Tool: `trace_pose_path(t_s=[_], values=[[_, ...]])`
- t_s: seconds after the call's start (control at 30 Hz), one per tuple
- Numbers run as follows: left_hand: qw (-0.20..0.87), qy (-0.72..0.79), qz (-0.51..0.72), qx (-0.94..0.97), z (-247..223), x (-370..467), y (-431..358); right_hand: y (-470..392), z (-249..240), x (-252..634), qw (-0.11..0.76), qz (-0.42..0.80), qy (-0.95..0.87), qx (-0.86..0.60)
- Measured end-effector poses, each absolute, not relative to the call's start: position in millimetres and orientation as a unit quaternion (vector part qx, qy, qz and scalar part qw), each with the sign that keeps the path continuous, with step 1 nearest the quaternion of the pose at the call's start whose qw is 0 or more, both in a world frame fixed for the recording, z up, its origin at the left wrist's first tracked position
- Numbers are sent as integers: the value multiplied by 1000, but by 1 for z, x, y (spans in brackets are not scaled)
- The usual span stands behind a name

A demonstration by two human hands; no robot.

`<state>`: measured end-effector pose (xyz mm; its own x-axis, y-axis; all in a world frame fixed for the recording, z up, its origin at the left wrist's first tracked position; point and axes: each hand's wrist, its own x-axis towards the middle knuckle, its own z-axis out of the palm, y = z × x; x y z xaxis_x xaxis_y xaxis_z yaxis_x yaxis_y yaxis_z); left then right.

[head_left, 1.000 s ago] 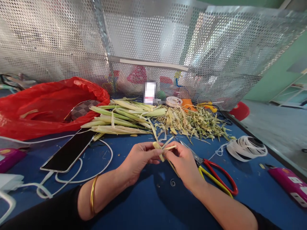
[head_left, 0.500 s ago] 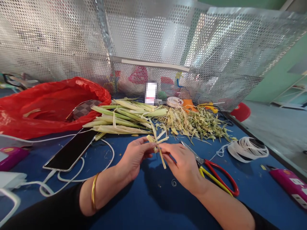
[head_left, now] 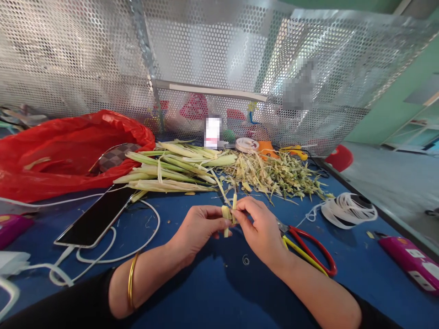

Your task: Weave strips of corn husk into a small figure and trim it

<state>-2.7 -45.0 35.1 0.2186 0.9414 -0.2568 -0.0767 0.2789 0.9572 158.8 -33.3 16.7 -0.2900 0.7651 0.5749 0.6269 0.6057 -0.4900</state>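
Left fingers: thumb and index are pinched together with no gap, gripping pale strips; the other fingers curl beneath.
Right fingers: thumb and index are likewise nipped tight, on a narrow upright end of the strips.
Strips: held in front of the right end of the husks, raised off the tabletop; whether the long piece reaching back towards the husks belongs to them I cannot tell.
Handling: this looks like folding or crossing; the left pinch should best stay firm at the crossing while the right draws each end flat and snug, as dry fibre would probably split under a sharp tug.
Scissors: in front of the husks and to their right, blades partly hidden by the right hand.
Scraps: a loose heap against the husks' right end.
Cord: well to the right of the husks.
Phone: in front of the husks' left end, cable plugged in.
Bag: red, along the husks' left side.
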Motion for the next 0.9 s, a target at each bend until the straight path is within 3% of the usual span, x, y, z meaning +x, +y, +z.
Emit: trace_pose_path(t_s=[0.4, 0.53, 0.9], values=[[609, 510, 421, 439, 28, 2, -46, -35, 15, 156, 384, 122, -779, -481], [604, 502, 455, 419, 32, -3, -42, -32, 17, 161, 423, 31, -796, -431], [600, 497, 471, 413, 28, -2, -41, -45, 23, 153, 346, -95, -847, -392]])
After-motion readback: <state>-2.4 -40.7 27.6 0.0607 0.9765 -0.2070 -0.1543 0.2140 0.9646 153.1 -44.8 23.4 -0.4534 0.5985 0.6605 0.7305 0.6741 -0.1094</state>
